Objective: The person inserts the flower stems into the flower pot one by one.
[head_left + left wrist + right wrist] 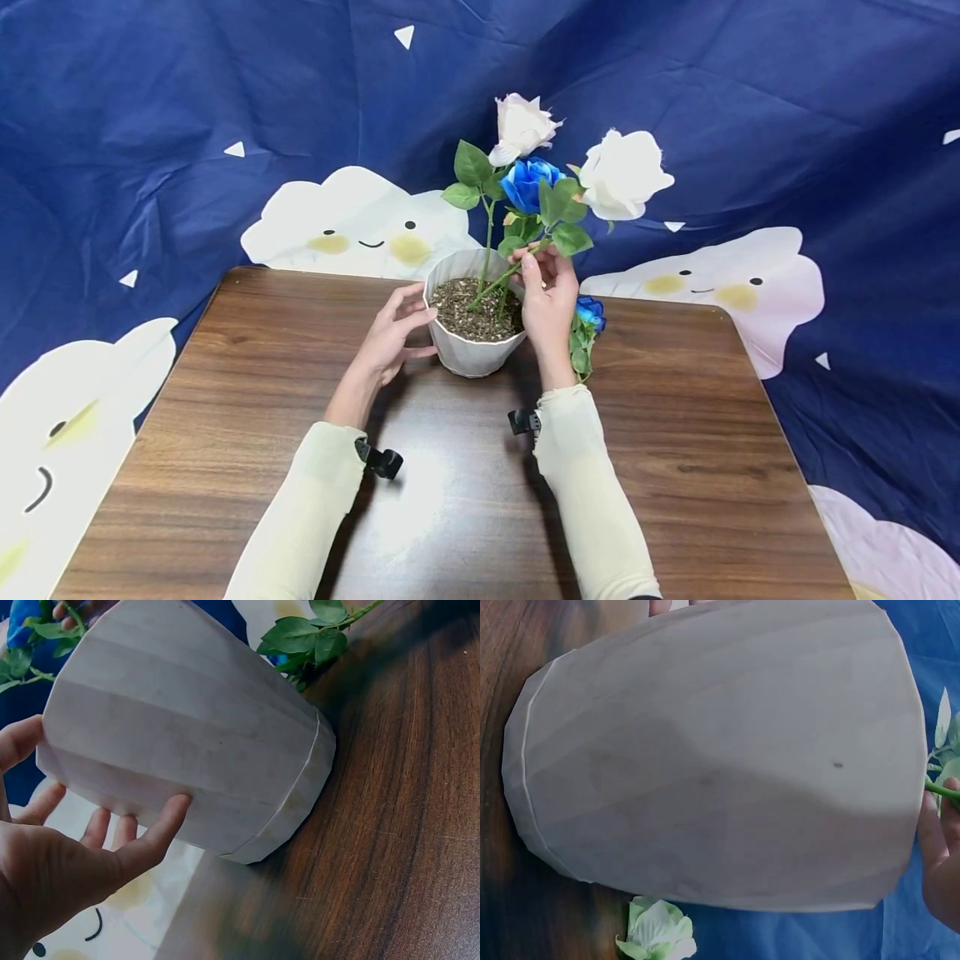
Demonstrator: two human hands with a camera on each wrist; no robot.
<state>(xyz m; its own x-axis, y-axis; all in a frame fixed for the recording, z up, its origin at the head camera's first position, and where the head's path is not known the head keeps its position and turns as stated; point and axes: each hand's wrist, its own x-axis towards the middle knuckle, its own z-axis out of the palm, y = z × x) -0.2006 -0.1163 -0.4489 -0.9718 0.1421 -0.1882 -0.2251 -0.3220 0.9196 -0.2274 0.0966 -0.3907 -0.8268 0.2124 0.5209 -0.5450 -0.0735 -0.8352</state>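
Note:
A white faceted flower pot point(471, 357) filled with dark soil point(459, 313) stands on the table. My left hand point(387, 333) rests spread fingers against the pot's left side, thumb near the rim in the left wrist view. Over the pot's right rim, my right hand point(552, 304) pinches the green stem point(497, 285) of a white rose point(626, 177). That stem leans to the right, its lower end at the soil. A pale pink-white rose point(522, 127) and a blue rose point(528, 183) rise from the pot behind it.
Right of the pot lies another blue rose point(590, 313) with green leaves, partly behind my right wrist. Low in the right wrist view, a whitish-green bloom point(660, 930) shows beside the pot. Behind the wooden table point(690, 433) hangs a blue cloud-printed cloth point(315, 92).

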